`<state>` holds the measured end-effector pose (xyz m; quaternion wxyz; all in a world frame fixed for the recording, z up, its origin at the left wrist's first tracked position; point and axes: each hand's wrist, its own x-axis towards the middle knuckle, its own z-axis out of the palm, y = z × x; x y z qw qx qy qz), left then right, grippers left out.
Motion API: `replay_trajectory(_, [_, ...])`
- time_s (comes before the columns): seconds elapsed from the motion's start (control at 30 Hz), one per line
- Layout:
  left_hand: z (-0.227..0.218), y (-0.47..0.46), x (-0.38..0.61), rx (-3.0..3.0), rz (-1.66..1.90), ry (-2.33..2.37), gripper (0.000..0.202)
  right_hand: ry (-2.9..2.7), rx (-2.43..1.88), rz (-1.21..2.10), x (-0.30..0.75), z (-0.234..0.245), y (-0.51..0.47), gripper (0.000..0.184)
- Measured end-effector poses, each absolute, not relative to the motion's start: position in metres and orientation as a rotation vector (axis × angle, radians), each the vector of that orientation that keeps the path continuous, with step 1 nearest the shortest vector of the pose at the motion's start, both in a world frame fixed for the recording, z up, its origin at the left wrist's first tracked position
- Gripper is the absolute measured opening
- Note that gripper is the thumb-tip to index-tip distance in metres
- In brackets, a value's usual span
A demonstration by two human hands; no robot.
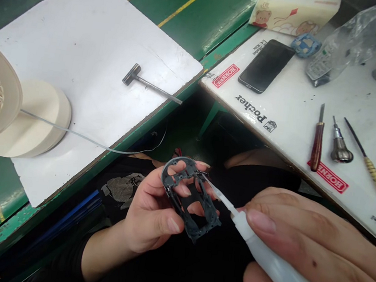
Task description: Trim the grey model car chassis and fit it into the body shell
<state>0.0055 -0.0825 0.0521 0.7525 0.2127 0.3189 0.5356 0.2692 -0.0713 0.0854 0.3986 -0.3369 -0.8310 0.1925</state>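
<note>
My left hand (150,214) grips a dark grey plastic model frame (183,177) with a rounded end and open gaps. Its thumb presses the near side while fingers show behind and through the openings. In my right hand (300,234) is a white glue bottle (272,263) with a long thin nozzle (219,193). The nozzle's tip is at the upper right side of the frame, near the rounded end; whether it touches cannot be made out. Both things are held above my lap.
On the left board stand a cream fan (45,117) with a trailing cord and a small hammer (151,87). The right table bears a phone (267,66), a red-handled tool (317,144), an awl-like tool (341,147), a file (374,170), a plastic bag (345,51) and a tissue pack (291,11).
</note>
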Motion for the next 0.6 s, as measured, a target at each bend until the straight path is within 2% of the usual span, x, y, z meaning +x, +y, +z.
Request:
replay_trajectory(0.13, [0.049, -0.082, 0.005, 0.475, 1.176, 0.682, 0.029, -2.113, -0.851, 0.481, 0.269, 0.086, -0.073, 0.093])
replay_trajectory(0.33, [0.047, -0.082, 0.006, 0.473, 1.179, 0.637, 0.029, -2.064, -0.818, 0.509, 0.266, 0.088, -0.065, 0.085])
replay_trajectory(0.53, [0.049, -0.082, 0.006, 0.49, 1.187, 0.663, 0.027, -2.102, -0.835, 0.496, 0.279, 0.083, -0.075, 0.104])
replay_trajectory(0.6, [0.051, -0.08, 0.006, 0.478, 1.176, 0.708, 0.026, -1.992, -0.899, 0.568, 0.284, 0.077, -0.081, 0.103])
